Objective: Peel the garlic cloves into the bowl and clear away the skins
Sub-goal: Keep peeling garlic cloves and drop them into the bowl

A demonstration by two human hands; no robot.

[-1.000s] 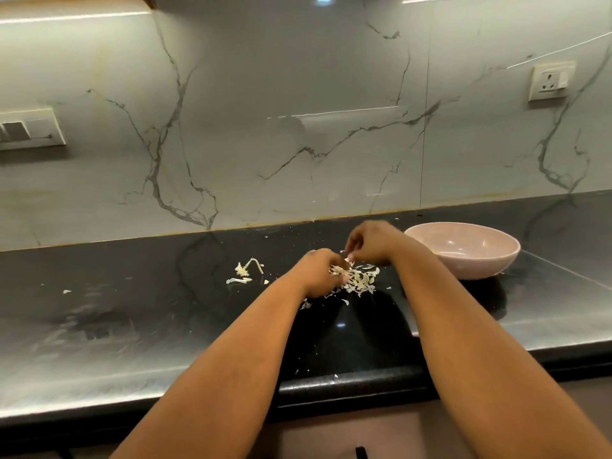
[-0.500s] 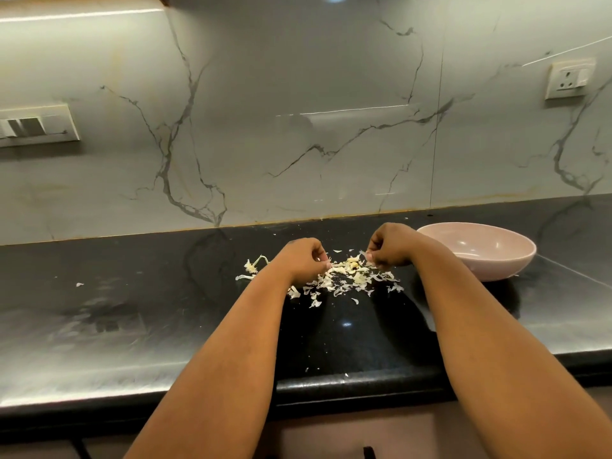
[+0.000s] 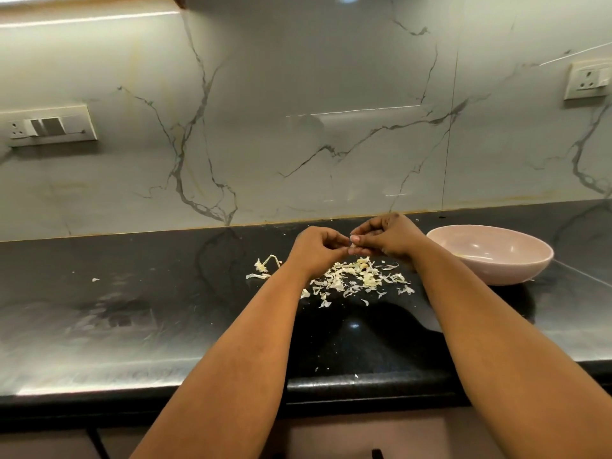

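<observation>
My left hand (image 3: 318,251) and my right hand (image 3: 385,236) meet fingertip to fingertip just above the black counter. Between their curled fingers they pinch a small pale garlic clove (image 3: 353,249), mostly hidden by the fingers. Under the hands lies a loose heap of pale garlic skins (image 3: 356,279) spread over the counter. A pink bowl (image 3: 516,265) stands to the right of my right hand; only a hint of something pale shows inside at its near wall.
A garlic stem with root scraps (image 3: 265,265) lies left of the heap, and a stray skin flake (image 3: 95,279) sits far left. The marble backsplash carries a switch plate (image 3: 49,126) at left and a socket (image 3: 587,79) at right. The counter's front edge (image 3: 347,382) runs below my forearms.
Both hands have lifted off the heap of skins and come together again, fingertips now touching around a clove. The heap lies more spread out than a second ago.
</observation>
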